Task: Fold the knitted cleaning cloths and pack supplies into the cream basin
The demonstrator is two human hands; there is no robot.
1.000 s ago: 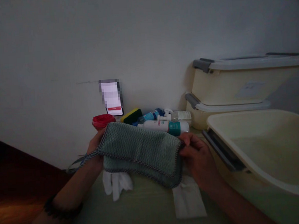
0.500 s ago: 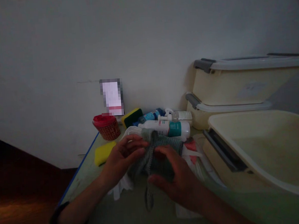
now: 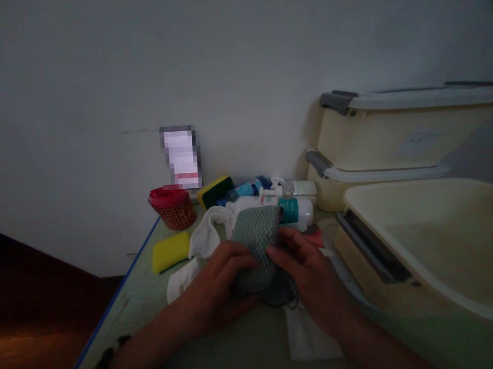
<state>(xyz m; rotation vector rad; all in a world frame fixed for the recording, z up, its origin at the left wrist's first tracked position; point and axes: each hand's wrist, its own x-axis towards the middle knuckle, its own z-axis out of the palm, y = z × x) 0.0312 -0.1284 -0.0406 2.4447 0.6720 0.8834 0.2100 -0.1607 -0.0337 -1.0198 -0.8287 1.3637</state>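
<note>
A grey-green woven cloth [image 3: 255,228] with a dark stitched edge is held up, folded over, above the middle of the table. My left hand [image 3: 222,278] grips its lower left side, with some fingers hidden behind it. At the right edge, my right hand [image 3: 308,270] pinches the cloth between thumb and fingers. A white cloth item with a loop [image 3: 203,237] lies just left of my hands. Another white piece [image 3: 310,336] is partly under my right wrist. Behind the grey-green cloth lies a white bottle with a teal label [image 3: 294,210].
A yellow sponge [image 3: 170,253] and a red woven basket [image 3: 176,211] stand along the table's left side. Farther back are a yellow-green sponge [image 3: 216,192], a blue bottle [image 3: 247,190] and a clear pump bottle [image 3: 299,189]. Cream bins [image 3: 394,136] are stacked right, behind an open bin [image 3: 380,265].
The grey-green cloth has gone from bunched to a flatter folded shape. My left hand has moved down and right along it; my right hand has closed on its right edge.
</note>
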